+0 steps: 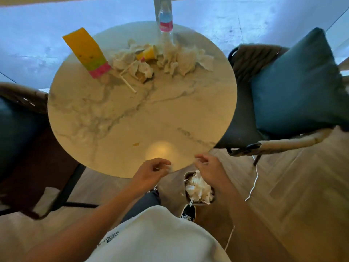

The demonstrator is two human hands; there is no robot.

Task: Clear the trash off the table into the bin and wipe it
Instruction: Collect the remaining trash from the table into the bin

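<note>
Both hands are hovering at the near edge of the round marble surface [98, 118], right above the bin [199, 190] on the floor, w/ the bin already stuffed w/ white paper. Left hand [151, 172] is curling its fingers, thumb nearly meeting them; something thin & white seems to be sitting in that grip, too small to be sure, so can't tell if it's pinching anything. Right hand [207, 167] is hanging w/ loosely bent fingers, nothing visible in it.

Trash is lying at the far side of the surface: a heap of crumpled napkins [177, 57], a yellow wrapper [148, 53] tucked in the middle, two straws [128, 83] nearer the person, a tall yellow-green carton [88, 53] at left, a water bottle [165, 17] at the far rim.

Handling, prob.: napkins are looking soft, v. light, squashable — scooping a bunch from above w/ spread fingers should work, no fragility. Straws are looking thin, stiff, rolly; pinching mid-length is best. Carton is looking light if empty, stiff enough to take round the body, may tip. Bottle is looking smooth, maybe slippery; taking it round the label is safest. Small orange smear [135, 144] near the front is waiting for wiping.
</note>
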